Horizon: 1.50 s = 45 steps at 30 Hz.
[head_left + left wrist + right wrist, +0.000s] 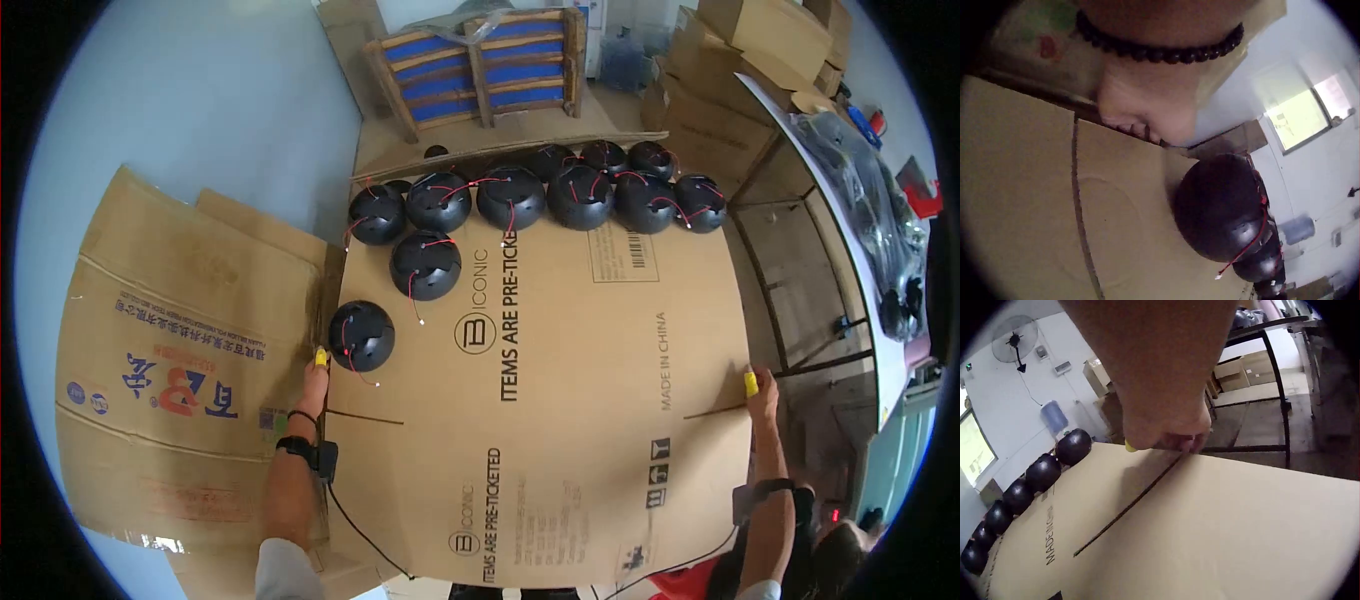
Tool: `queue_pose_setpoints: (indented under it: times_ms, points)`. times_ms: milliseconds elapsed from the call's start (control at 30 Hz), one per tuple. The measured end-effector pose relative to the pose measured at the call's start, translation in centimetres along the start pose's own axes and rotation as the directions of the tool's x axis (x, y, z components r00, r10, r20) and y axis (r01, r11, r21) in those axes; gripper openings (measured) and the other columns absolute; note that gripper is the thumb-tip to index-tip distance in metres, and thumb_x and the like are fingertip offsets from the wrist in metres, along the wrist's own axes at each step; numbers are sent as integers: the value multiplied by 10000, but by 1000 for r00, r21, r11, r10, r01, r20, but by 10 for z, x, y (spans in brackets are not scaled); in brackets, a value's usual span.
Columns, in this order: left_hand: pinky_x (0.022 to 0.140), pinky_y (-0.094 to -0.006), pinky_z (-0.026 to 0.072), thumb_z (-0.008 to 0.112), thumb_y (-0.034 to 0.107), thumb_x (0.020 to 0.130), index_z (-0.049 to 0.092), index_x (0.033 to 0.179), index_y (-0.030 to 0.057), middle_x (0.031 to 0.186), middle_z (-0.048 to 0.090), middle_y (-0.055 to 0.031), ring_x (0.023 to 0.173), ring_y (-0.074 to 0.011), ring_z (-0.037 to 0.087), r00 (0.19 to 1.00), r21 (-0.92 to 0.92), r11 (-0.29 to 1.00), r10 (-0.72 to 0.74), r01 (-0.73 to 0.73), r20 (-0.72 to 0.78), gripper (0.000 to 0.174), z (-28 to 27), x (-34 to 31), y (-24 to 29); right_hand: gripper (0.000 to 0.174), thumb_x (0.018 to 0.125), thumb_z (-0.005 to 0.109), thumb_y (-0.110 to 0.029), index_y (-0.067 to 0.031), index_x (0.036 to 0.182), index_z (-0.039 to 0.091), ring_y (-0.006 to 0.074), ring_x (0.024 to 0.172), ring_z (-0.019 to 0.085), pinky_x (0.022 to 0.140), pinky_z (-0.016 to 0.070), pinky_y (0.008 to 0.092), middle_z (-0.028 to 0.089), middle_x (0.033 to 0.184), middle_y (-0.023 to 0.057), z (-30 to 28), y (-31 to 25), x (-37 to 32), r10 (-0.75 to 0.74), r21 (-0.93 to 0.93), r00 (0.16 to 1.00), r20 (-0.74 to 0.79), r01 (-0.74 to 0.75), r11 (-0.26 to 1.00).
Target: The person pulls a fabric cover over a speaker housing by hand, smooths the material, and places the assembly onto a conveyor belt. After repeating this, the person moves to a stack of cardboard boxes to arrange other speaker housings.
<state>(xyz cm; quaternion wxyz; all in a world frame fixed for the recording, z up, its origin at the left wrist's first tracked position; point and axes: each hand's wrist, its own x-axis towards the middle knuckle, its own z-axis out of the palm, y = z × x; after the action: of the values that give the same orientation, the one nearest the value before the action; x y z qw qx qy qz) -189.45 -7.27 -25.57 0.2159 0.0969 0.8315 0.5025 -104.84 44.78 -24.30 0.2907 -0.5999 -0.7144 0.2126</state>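
Observation:
A big printed cardboard sheet (580, 370) spreads in front of me, with a slit running in from each side. My left hand (315, 385) grips its left edge near one slit; the curled fingers (1138, 129) show at the edge in the left wrist view. At the opposite edge, my right hand (763, 395) holds the board beside the other slit (1129, 509). Yellow wrapping shows on a digit of each hand. Closest to the left hand sits a round black shell (362, 335) with thin red wires. Another shell (425, 265) lies farther in.
Several more black wired shells (510, 197) line the far side of the sheet. Folded cardboard (170, 370) leans at left. A metal-framed table (835, 200) stands at right, and a wooden pallet (480, 75) behind. Another person (840, 560) is at lower right.

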Motion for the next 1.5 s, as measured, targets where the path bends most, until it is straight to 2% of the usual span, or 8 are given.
queue_pose_setpoints:
  times_ms: [167,333,400,433,1000,1167,1367,1500]
  points:
    - [984,-342,486,562,298,1052,662,1297,-23,1195,718,-99,1105,-206,647,981,-198,970,-110,141,158,416,29,1,53,533,976,720,-501,13,893,603,141,714,516,648,460,338,597,772,68,6,-75,19,99,27,994,46,-100,995]
    - [1007,-321,478,677,244,1004,653,1342,8,1250,704,-74,1144,-179,631,987,-65,989,135,-130,88,413,49,-27,80,592,955,733,-520,34,877,538,232,674,423,618,419,406,488,709,121,31,-5,44,31,-103,999,32,-28,994]
    - [1015,-314,476,703,235,990,649,1350,14,1264,699,-67,1157,-173,626,960,-84,962,267,-261,78,426,52,-21,74,623,946,732,-538,39,843,520,257,672,377,612,399,419,470,709,147,34,-4,38,-297,-219,937,-184,255,942]
    - [1019,-311,474,701,231,990,644,1361,17,1273,697,-65,1168,-172,623,961,-65,962,268,-264,61,432,51,-26,79,664,926,742,-565,44,808,506,232,677,376,597,379,418,459,703,140,19,-35,37,-20,-144,1000,-12,18,989]
    - [998,-321,488,704,139,964,677,1314,11,1236,712,-59,1120,-150,625,956,-149,962,252,-230,151,373,42,-21,74,685,842,856,-509,-11,689,412,188,632,325,545,320,395,343,640,57,6,-90,19,-27,-128,990,-140,9,992]
    - [1034,-322,471,660,68,972,626,1363,-1,1305,682,-104,1178,-197,617,972,127,973,171,-193,163,398,31,-11,56,459,871,839,-326,52,1032,634,434,818,647,714,511,490,670,873,220,9,-67,15,-206,-336,977,-62,174,926]
    - [1128,-377,414,593,-47,946,501,1427,6,1408,574,-151,1279,-254,556,875,210,886,450,-413,-180,493,7,-44,126,771,844,861,-272,29,1433,466,504,1205,548,990,476,542,576,1286,301,1,-131,49,-400,-359,915,-41,360,861]
    - [1112,-427,413,668,-19,901,514,1413,19,1339,590,-173,1248,-319,562,730,324,656,644,-681,230,536,118,-143,286,804,832,856,-266,-54,1481,433,466,1351,425,1118,384,555,479,1433,249,16,-262,104,-397,-180,915,71,403,897]
